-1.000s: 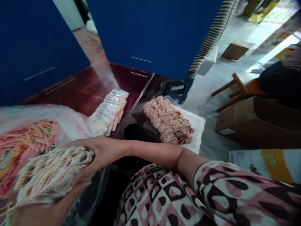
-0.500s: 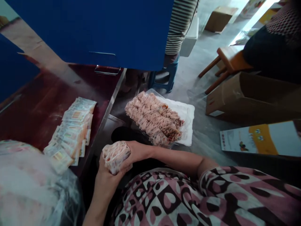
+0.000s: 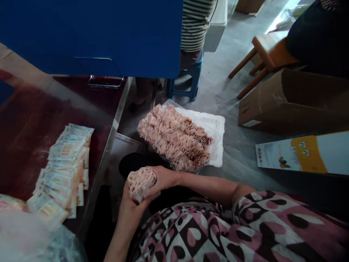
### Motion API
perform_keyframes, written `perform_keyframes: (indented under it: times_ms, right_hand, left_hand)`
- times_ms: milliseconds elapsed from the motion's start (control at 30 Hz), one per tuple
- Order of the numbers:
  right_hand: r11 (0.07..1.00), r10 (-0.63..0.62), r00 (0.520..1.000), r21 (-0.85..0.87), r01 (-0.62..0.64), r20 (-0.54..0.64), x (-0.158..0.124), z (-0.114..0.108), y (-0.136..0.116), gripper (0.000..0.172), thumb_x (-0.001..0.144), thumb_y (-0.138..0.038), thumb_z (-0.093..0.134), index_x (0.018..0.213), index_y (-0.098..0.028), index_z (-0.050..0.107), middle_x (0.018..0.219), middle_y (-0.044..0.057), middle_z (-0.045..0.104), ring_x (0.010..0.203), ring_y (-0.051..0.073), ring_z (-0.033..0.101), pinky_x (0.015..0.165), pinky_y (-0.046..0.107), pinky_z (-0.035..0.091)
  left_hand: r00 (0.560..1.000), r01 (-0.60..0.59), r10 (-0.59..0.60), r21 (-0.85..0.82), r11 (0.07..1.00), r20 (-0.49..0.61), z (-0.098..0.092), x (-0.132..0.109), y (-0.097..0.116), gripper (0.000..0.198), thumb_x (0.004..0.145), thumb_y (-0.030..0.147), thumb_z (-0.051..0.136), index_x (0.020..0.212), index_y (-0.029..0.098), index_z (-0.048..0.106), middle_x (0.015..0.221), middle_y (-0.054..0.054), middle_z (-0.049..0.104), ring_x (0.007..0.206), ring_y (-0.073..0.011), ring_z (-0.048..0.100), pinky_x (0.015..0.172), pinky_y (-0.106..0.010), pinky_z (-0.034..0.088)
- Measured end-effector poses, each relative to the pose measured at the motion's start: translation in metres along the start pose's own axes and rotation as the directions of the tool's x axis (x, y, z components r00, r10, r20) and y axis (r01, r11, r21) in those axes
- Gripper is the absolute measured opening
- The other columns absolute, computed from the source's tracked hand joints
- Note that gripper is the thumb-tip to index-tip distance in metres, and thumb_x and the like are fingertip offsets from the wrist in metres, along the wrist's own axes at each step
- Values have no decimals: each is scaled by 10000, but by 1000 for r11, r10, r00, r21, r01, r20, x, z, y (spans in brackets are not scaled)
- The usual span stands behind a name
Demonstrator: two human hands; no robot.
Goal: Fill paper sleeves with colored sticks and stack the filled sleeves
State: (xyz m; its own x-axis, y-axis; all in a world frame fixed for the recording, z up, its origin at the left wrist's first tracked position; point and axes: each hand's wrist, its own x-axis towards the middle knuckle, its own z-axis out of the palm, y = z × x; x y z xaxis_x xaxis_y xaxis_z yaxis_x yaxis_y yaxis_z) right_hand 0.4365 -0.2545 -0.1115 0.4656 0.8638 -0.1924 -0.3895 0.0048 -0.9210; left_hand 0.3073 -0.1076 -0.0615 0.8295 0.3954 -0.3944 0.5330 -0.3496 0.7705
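A thick bundle of small packets [image 3: 141, 182], seen from its crimped edges, is squeezed between both of my hands above my lap. My left hand [image 3: 132, 203] wraps it from the left and below, and my right hand [image 3: 163, 179] closes on it from the right. Just beyond the hands, many similar packets [image 3: 174, 138] stand in tight rows in a clear plastic tray on a white foam lid [image 3: 218, 140]. To the left, overlapping flat sachets [image 3: 62, 167] with printed labels lie on the dark red table [image 3: 100, 109].
A clear plastic bag [image 3: 35, 236] bulges at the lower left. A blue panel [image 3: 95, 36] rises ahead, with a person's striped sleeve [image 3: 195, 27] beside it. A blue stool [image 3: 188, 85], a wooden stool [image 3: 268, 51], an open cardboard box [image 3: 261, 102] and a printed carton [image 3: 308, 153] stand around.
The view has swung, so the table, sachets and blue panel sit further left. My hands, still around the bundle, appear slightly further right and lower in the picture.
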Motion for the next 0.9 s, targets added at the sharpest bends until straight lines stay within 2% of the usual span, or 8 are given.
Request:
perform_keyframes:
  times_ms: [133,267,333,400,500,567,667,900]
  right_hand:
    - [997,-74,991,29,78,-109,-11,-12,2,898,499,-416,987,1315,-195,684,1294,69,735,1271,271,654,1172,403,460]
    - [987,-157,934,-72,141,-320,-36,-65,-8,634,607,-492,916,1132,-175,758,1226,89,760,1200,290,686,1122,456,501]
    - [975,-157,847,-215,53,-508,-51,-110,-16,643,639,-496,890,1181,-186,737,1213,87,767,1156,287,701,1113,485,507]
    - [932,-220,723,-360,-42,-655,-63,-161,-22,661,660,-492,869,1221,-183,707,1263,115,753,1179,303,691,1118,504,499]
    - [794,-360,592,-570,-213,-722,-70,-228,-21,773,645,-420,874,1321,-133,632,1364,182,696,1260,329,650,1146,486,471]
    - [703,-350,607,-628,-334,-714,-68,-255,-14,769,675,-369,852,1356,-108,605,1367,202,690,1260,329,652,1148,455,467]
    - [612,-238,701,-664,-429,-672,-62,-269,2,749,703,-310,831,1380,-91,598,1396,223,672,1274,339,646,1152,449,455]
    - [614,13,887,-696,-371,-461,-41,-271,18,701,616,-165,860,1298,-152,697,1302,106,752,1194,263,696,1092,353,507]
  left_hand:
    - [1000,-28,28,-80,996,3,8,1,5,1010,763,518,822,1599,307,296,1577,-151,515,1414,-347,575,1187,-538,466]
    - [997,-66,72,-162,985,32,11,2,-2,933,833,496,757,1611,345,265,1620,-158,458,1277,-296,674,1118,-516,531]
    - [997,-57,64,-152,987,40,10,3,-9,865,855,497,732,1594,334,311,1584,-161,502,1242,-283,691,1097,-509,546]
    - [998,-39,45,-133,990,48,9,5,-14,797,866,512,715,1560,308,381,1524,-160,566,1248,-283,690,1089,-503,554]
    - [997,-19,26,-102,995,67,8,5,-17,716,867,552,697,1488,268,482,1438,-157,645,1276,-295,677,1110,-517,538]
    - [997,-10,17,-88,996,77,7,4,-15,701,861,572,692,1460,255,513,1405,-154,676,1292,-302,669,1131,-529,522]
    - [997,6,-1,-62,998,77,6,0,-13,683,862,581,684,1445,256,540,1393,-146,695,1299,-306,666,1143,-537,509]
    - [1000,27,-27,-28,999,5,7,-3,-12,615,843,584,686,1356,248,630,1328,-127,740,1210,-300,707,1084,-507,544]
